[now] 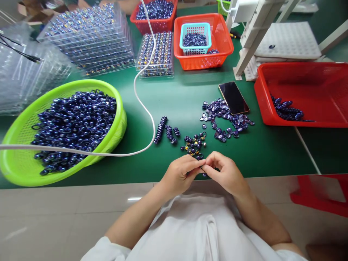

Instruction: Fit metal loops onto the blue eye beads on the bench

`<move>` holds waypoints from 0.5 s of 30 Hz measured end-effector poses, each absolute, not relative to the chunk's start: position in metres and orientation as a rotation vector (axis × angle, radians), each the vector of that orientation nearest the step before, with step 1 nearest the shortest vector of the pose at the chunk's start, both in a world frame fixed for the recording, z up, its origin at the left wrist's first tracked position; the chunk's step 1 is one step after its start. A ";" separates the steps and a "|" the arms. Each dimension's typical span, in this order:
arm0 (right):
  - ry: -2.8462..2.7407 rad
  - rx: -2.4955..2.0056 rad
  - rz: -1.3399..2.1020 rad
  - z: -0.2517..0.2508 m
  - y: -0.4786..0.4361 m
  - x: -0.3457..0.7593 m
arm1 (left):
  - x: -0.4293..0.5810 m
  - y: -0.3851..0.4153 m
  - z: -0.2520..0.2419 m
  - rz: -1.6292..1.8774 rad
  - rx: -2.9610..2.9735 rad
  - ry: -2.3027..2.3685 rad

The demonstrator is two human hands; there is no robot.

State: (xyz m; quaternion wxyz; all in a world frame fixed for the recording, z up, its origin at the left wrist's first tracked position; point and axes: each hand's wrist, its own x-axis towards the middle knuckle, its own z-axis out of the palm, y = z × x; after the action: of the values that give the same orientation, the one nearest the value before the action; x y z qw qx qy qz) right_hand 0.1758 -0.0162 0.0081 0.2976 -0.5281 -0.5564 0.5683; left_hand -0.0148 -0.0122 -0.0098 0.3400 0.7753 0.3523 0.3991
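Note:
My left hand point(182, 173) and my right hand point(223, 172) meet at the table's front edge, fingertips pinched together around a small dark piece point(204, 174), mostly hidden by the fingers. Just beyond them lies a loose group of dark ring-like pieces point(194, 144), some with gold-coloured parts. Stacked dark pieces lie in short rows point(160, 129) to the left of that group. Farther right, many flat, shiny dark purple pieces point(223, 110) are spread beside and around a phone point(234, 97).
A green basket point(121, 119) full of dark rings stands left, crossed by a white cable point(146, 108). Behind are stacked clear trays point(92, 47), an orange basket point(223, 43) holding a light blue one point(195, 50), and a metal post point(251, 40). A red bin point(307, 83) stands right.

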 end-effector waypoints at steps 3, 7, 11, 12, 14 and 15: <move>-1.500 -1.413 1.476 0.010 -0.014 0.176 | -0.013 -0.014 -0.007 1.030 1.917 0.944; -1.572 -1.409 1.353 0.011 -0.013 0.175 | -0.008 -0.017 0.001 0.960 1.568 1.061; -1.568 -1.369 1.304 0.007 -0.012 0.173 | -0.003 -0.017 0.003 0.914 0.971 1.189; -1.552 -1.344 1.307 0.004 -0.012 0.173 | -0.002 -0.017 0.003 0.914 0.854 1.188; -1.524 -1.299 1.310 0.000 -0.014 0.174 | 0.000 -0.017 0.000 0.936 0.711 1.169; -1.513 -1.288 1.304 -0.002 -0.015 0.174 | 0.000 -0.017 -0.001 0.949 0.674 1.162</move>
State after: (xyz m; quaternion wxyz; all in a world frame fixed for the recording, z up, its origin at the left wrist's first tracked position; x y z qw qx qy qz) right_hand 0.1743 -0.0148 -0.0021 0.3734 -0.5026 -0.5907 0.5090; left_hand 0.0001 -0.0172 -0.0007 0.6806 0.3002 0.5177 0.4227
